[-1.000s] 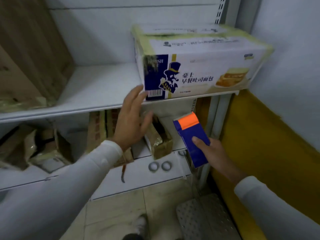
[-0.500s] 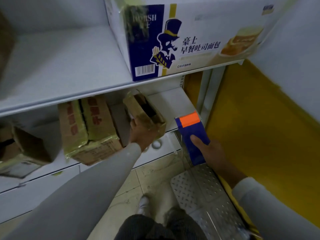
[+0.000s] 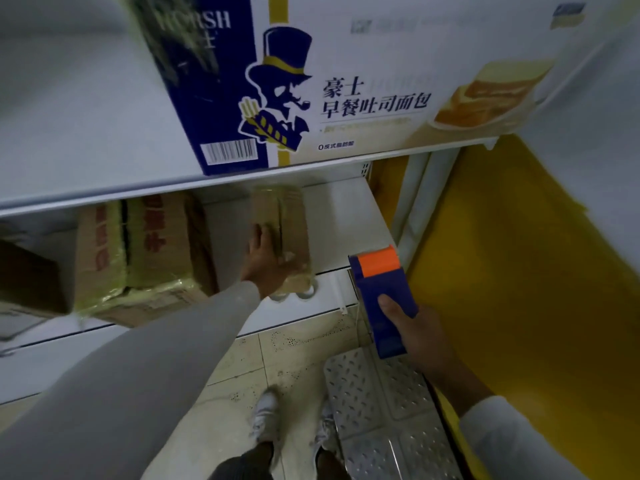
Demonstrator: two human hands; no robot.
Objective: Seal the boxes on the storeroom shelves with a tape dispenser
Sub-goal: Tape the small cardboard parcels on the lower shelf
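Observation:
A small brown cardboard box (image 3: 289, 220) stands on the lower white shelf (image 3: 349, 209), its two top flaps folded shut with a seam down the middle. My left hand (image 3: 263, 263) rests flat on its near left flap, pressing it down. My right hand (image 3: 414, 323) grips a blue tape dispenser (image 3: 384, 292) with an orange top, held in the air to the right of the box and in front of the shelf edge, apart from the box.
A large white and blue bread carton (image 3: 346, 81) sits taped on the upper shelf (image 3: 86, 140). Taped brown boxes (image 3: 138, 251) fill the lower shelf's left. Two round holes (image 3: 304, 292) mark the shelf front. A metal step (image 3: 384, 410) and yellow wall (image 3: 512, 271) lie right.
My left hand dropped from the upper shelf edge to the small box and folded its open flaps shut. The view moved lower and closer. The dispenser stayed in my right hand.

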